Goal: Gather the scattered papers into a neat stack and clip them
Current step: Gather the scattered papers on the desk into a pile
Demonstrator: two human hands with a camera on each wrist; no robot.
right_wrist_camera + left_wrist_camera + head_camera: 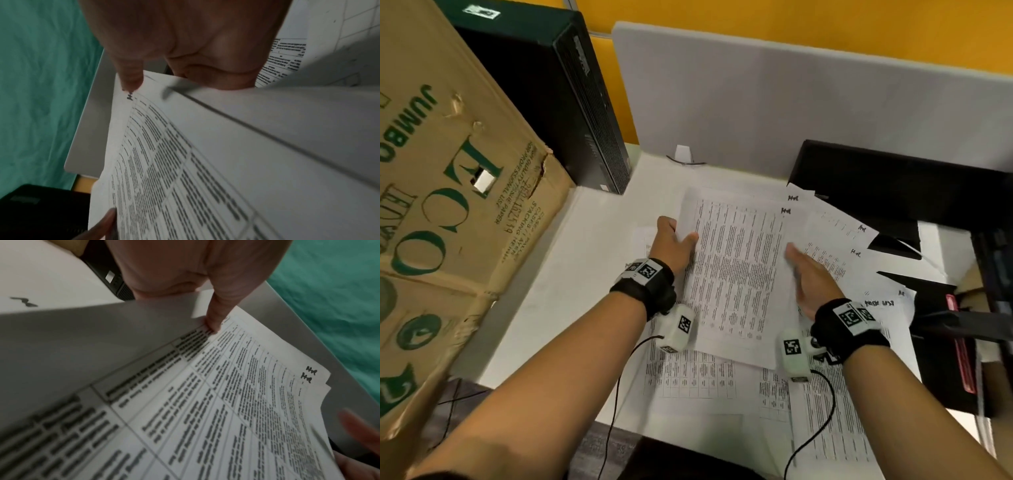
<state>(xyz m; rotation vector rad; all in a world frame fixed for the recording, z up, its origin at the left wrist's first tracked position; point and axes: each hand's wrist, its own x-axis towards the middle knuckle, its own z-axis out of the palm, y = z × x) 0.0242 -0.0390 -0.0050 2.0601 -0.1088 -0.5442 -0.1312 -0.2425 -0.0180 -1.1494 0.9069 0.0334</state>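
Both hands hold one bundle of printed papers above the white desk, near its middle. The left hand grips the bundle's left edge: the thumb lies on the printed top face, and the other fingers pass beneath the sheets. The right hand takes the right edge in the same manner, with the thumb on the top sheet close to a handwritten mark; its other fingers are hidden under the paper. The bundle is tilted, and at its far right corner the sheet edges are not aligned.

More printed sheets lie loose on the desk under and around the held bundle. Several fan out to the right toward a black monitor, their corners overlapping. Others lie flat at the near edge of the desk. No clip can be made out in any view.

A brown cardboard box stands at the left. A black computer case stands upright behind it. A grey partition panel closes the back of the desk. Each wrist carries a black strap with a white camera unit and a cable
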